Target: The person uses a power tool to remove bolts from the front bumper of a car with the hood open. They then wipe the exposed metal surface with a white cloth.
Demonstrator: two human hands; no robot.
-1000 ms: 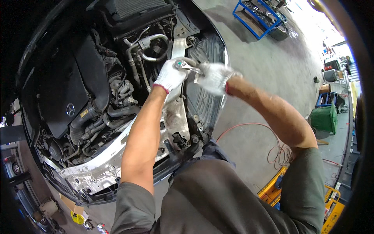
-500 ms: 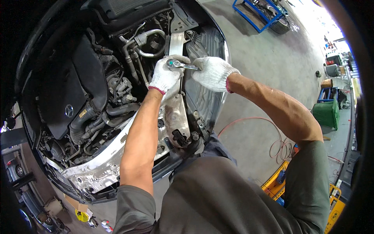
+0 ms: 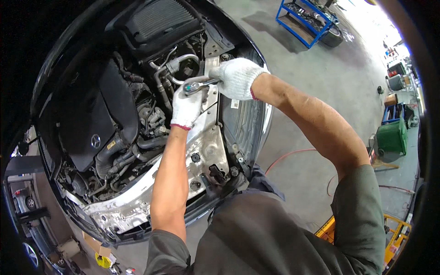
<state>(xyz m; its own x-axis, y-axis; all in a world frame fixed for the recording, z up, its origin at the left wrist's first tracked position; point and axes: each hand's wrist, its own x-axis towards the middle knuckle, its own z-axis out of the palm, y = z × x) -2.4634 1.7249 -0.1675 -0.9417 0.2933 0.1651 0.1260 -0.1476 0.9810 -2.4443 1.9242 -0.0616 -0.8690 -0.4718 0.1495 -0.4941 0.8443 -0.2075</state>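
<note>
I lean over a car's open engine bay [image 3: 114, 128]. Both hands wear white knit gloves. My right hand [image 3: 238, 78] grips the handle of a metal ratchet wrench [image 3: 199, 85]. My left hand [image 3: 185, 107] rests on the wrench's round head, holding it down against the silver front support panel [image 3: 208, 146]. The fastener under the head is hidden. A black engine cover [image 3: 96, 123] lies to the left of the hands, with hoses and metal pipes [image 3: 169, 73] just behind them.
A red hose [image 3: 293, 153] trails over the grey concrete floor at my right. Farther off stand a blue metal rack [image 3: 305, 23], a green bin [image 3: 392, 137] and a yellow frame [image 3: 394, 233]. Another car's wheel [image 3: 30, 254] shows at the lower left.
The ratchet handle has swung in my right hand, from pointing down-right toward lying level. My left hand has stayed on the wrench head. The view has shifted slightly.
</note>
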